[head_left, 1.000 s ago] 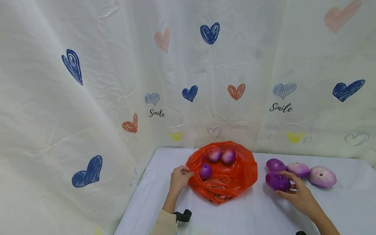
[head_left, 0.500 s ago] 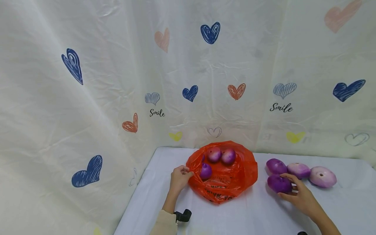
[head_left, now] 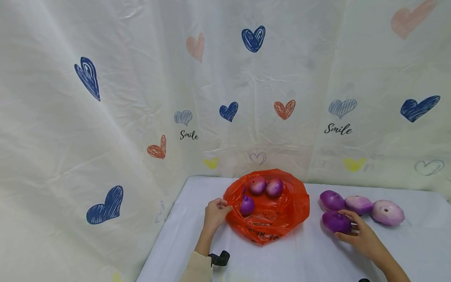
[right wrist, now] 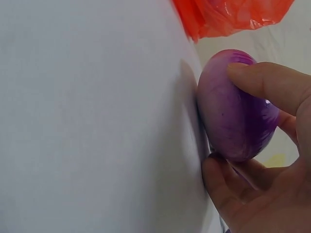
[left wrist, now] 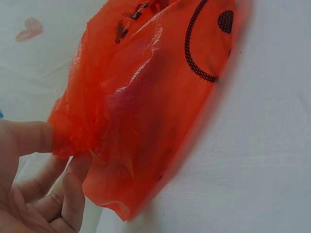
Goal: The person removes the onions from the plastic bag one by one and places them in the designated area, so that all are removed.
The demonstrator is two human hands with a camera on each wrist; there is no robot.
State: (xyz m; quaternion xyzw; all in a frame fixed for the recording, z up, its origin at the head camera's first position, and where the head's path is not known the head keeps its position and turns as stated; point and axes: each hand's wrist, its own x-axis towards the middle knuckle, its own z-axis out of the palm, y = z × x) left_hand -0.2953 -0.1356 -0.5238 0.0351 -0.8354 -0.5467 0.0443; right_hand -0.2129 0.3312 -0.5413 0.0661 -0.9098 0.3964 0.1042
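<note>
On the left, my left hand (head_left: 215, 215) pinches the rim of a red plastic bag (head_left: 292, 203) between thumb and fingers. In the left wrist view the bag's crumpled edge (left wrist: 77, 136) is caught there. Purple onions lie in the bag's open mouth: a pair (head_left: 257, 185) toward the back and one onion (head_left: 247, 205) near my left hand. To the bag's right, my right hand (head_left: 363, 237) grips a dark purple onion (head_left: 336, 222). The right wrist view has the thumb over this onion (right wrist: 228, 107) and fingers beneath, close against the white cloth.
Behind my right hand rest a dark purple onion (head_left: 332, 200), a paler onion (head_left: 358, 205) and a pale pink one (head_left: 387, 212). White cloth covers the table (head_left: 282, 262). A heart-printed white sheet (head_left: 267, 78) hangs behind and at the left.
My right hand and its onion have shifted slightly right and nearer to me. The left hand keeps its pinch on the bag and stays in place.
</note>
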